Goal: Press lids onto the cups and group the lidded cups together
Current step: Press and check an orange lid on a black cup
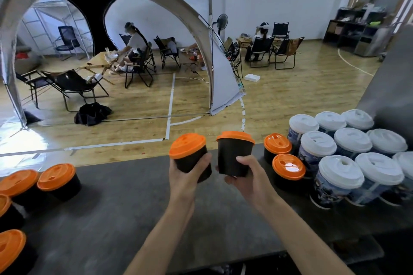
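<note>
Left hand: my left hand (187, 172) is curled round the tilted cup (190, 154), black with an orange lid, held above the far edge of the bench (134, 207).
Right hand: my right hand (248, 176) grips the upright cup (233, 154), the same black and orange, also above the bench's far edge.
Between the two: the cups sit close; I cannot tell whether they touch.
Hidden: my fingers cover much of each cup's lower wall, and my left palm hides the tilted cup's base.
Bench, right end: an orange-lidded pair (288, 167) stands just beside a cluster of white-lidded cups (339, 172); the outermost white ones are cut off by the frame.
Bench, left end: more orange-lidded black cups, the left group (57, 177), with several cut off at the frame edge.
Hard to read: the print on the white-lidded cups is too blurred to make out.
</note>
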`<state>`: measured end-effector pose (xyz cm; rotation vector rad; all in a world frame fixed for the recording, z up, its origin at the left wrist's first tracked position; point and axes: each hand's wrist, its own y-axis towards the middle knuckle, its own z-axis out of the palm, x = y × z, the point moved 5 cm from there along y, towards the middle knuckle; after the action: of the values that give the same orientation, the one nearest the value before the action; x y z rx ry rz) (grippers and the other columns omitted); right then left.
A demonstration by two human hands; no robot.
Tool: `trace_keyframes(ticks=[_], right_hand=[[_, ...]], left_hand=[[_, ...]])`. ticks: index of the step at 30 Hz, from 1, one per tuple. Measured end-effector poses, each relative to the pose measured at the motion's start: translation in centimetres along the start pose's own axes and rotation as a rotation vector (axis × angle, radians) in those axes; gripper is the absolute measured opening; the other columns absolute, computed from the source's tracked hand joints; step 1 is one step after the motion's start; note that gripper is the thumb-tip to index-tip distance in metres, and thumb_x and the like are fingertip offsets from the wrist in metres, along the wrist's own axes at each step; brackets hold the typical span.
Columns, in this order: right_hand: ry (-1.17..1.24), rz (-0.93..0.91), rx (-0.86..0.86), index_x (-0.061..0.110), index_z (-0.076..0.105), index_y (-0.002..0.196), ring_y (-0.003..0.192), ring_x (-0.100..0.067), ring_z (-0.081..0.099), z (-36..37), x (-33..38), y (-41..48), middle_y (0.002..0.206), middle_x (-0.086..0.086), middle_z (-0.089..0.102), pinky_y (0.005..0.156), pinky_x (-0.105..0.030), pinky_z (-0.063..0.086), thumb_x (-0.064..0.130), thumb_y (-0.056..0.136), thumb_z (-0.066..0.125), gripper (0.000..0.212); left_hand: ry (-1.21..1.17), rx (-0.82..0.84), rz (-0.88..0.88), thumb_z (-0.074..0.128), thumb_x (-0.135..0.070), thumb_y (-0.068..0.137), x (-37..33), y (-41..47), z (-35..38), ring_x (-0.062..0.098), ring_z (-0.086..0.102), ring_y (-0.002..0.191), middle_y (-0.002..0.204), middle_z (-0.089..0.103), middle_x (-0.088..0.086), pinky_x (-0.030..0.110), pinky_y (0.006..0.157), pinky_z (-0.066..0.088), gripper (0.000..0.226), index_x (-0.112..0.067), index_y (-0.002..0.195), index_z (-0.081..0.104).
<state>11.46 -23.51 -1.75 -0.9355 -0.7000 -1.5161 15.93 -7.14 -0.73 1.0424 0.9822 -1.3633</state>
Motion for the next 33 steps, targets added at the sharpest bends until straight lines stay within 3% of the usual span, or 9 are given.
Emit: trace_keyframes(ticks=[3,6,9,15,21,24,28,31,33], right_hand=[[-0.043,-0.01,0.041,0.006,0.051,0.135,0.096,-0.029,0.062,0.9,1.0,-0.5,0.111,-0.019,0.064,0.066,-0.031,0.046,0.041,0.07,0.075,0.078],[-0.163,-0.027,-0.031,0.012,0.053,0.134,0.095,-0.03,0.066,1.2,1.9,-0.4,0.115,-0.019,0.068,0.067,-0.032,0.049,0.054,0.058,0.092,0.095],[-0.241,-0.072,-0.094,0.013,0.05,0.135,0.096,-0.033,0.07,0.8,2.6,-0.5,0.116,-0.019,0.069,0.068,-0.034,0.051,0.058,0.053,0.094,0.103],[-0.066,-0.019,0.002,0.007,0.059,0.131,0.105,-0.027,0.067,1.6,3.6,-1.0,0.124,-0.024,0.064,0.075,-0.035,0.058,0.035,0.079,0.069,0.06],[-0.184,-0.093,-0.104,0.011,0.048,0.137,0.095,-0.027,0.072,1.8,4.1,-1.3,0.122,-0.022,0.065,0.067,-0.032,0.054,0.057,0.061,0.086,0.097],[-0.156,-0.09,-0.092,0.012,0.055,0.134,0.098,-0.025,0.071,2.1,4.2,-1.5,0.12,-0.018,0.067,0.07,-0.032,0.055,0.054,0.068,0.082,0.083],[-0.091,-0.07,-0.054,0.013,0.063,0.129,0.107,-0.023,0.071,2.4,4.8,-1.8,0.119,-0.014,0.071,0.08,-0.036,0.059,0.04,0.081,0.066,0.055],[-0.083,-0.08,-0.065,0.014,0.059,0.13,0.104,-0.022,0.071,2.7,5.1,-2.0,0.121,-0.015,0.068,0.077,-0.036,0.059,0.044,0.081,0.062,0.058],[-0.121,-0.097,-0.105,0.013,0.055,0.134,0.105,-0.024,0.071,2.9,5.4,-2.1,0.124,-0.016,0.067,0.077,-0.036,0.058,0.054,0.075,0.07,0.073]], left_hand=[[0.046,0.033,0.049,0.101,-0.033,0.054,-1.7,-0.1,1.8,0.01,0.073,0.097,0.114,0.073,0.002,0.021,0.071,0.059,0.089,-0.022,0.132,0.06],[0.076,0.021,0.111,0.093,-0.031,0.056,-2.7,-0.4,2.4,0.008,0.072,0.099,0.116,0.071,-0.001,0.016,0.07,0.057,0.086,-0.021,0.133,0.058],[0.121,0.026,0.158,0.094,-0.03,0.057,-3.3,-0.8,2.8,0.007,0.071,0.103,0.117,0.071,-0.004,0.02,0.079,0.058,0.085,-0.024,0.132,0.055],[0.061,0.0,0.151,0.095,-0.018,0.067,-4.2,-0.9,3.1,0.009,0.071,0.102,0.116,0.07,-0.004,0.019,0.071,0.058,0.079,-0.024,0.135,0.054],[0.047,-0.005,0.159,0.095,-0.015,0.067,-4.3,-1.6,3.5,0.011,0.072,0.101,0.116,0.071,-0.002,0.026,0.075,0.061,0.078,-0.023,0.133,0.054],[0.043,0.001,0.171,0.095,-0.016,0.068,-4.9,-1.8,3.8,0.005,0.071,0.101,0.116,0.071,-0.006,0.025,0.081,0.061,0.078,-0.024,0.134,0.054],[-0.014,0.001,0.144,0.094,-0.017,0.069,-5.3,-1.7,3.8,0.009,0.072,0.103,0.119,0.071,-0.001,0.023,0.073,0.06,0.076,-0.024,0.134,0.056],[-0.036,0.008,0.133,0.093,-0.014,0.07,-5.5,-2.1,4.0,0.007,0.072,0.1,0.117,0.071,-0.001,0.022,0.071,0.059,0.073,-0.023,0.133,0.056],[-0.031,0.012,0.146,0.094,-0.019,0.068,-5.6,-2.4,4.2,0.008,0.072,0.101,0.117,0.071,-0.002,0.025,0.075,0.061,0.076,-0.023,0.134,0.056]])
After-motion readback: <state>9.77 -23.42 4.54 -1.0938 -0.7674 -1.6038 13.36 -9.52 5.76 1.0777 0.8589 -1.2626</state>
